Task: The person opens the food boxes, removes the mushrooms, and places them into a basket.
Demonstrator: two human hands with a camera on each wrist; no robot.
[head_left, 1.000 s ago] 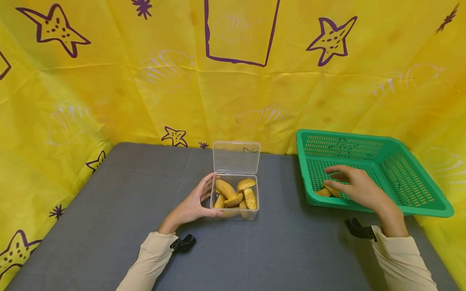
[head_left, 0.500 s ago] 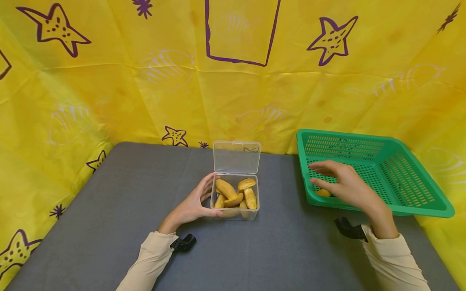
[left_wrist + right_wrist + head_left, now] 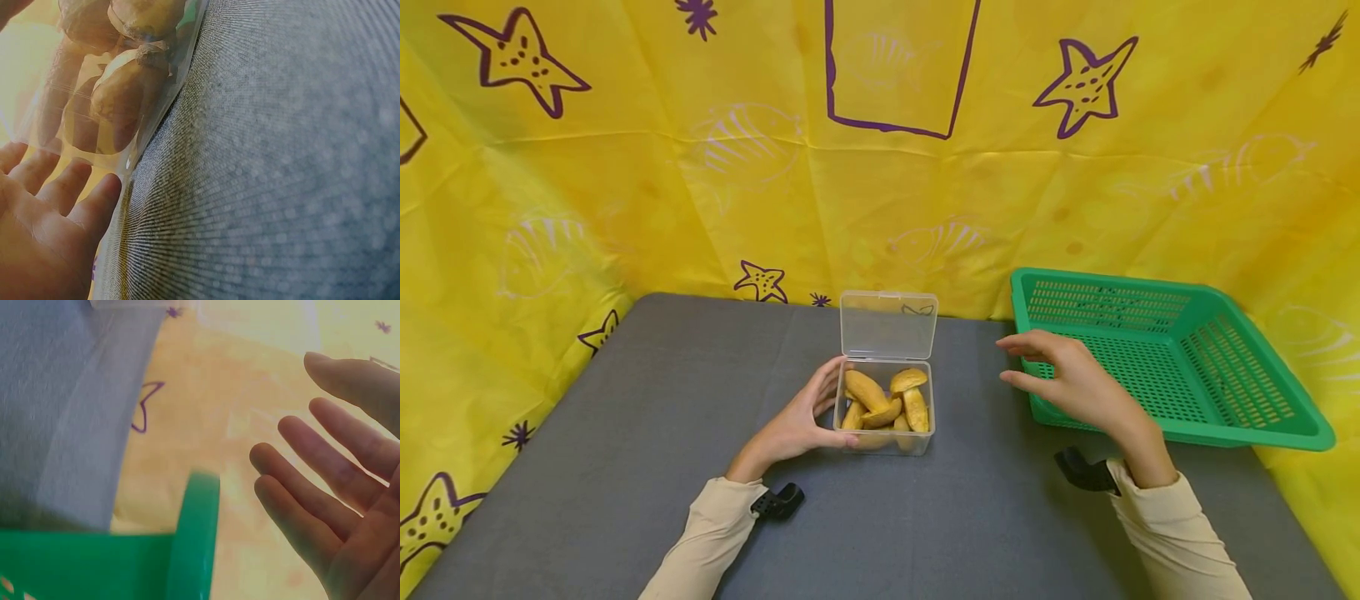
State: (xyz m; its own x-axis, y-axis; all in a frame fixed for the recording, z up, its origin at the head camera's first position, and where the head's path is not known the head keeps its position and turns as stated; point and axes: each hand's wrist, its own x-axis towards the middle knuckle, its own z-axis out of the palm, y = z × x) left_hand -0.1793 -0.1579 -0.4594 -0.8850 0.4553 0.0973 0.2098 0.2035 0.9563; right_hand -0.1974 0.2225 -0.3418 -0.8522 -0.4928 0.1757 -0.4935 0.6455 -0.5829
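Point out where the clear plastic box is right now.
In the head view, the clear plastic box sits centrally on the gray table, left of the green basket, with the left hand holding its left side.

From head: looks fwd & down, set well back, taking in table [image 3: 985,525], cloth [image 3: 760,192], box [image 3: 883,432], basket [image 3: 1180,358], L hand [image 3: 790,433] & R hand [image 3: 1071,379]. From L wrist: looks low across table, rolled sideways, v. close to L hand & box, sharing both w/ head. From R wrist: rolled opp. way, close, facing cloth past R hand & basket, also shared w/ head; prob. catches box at top, blurred.
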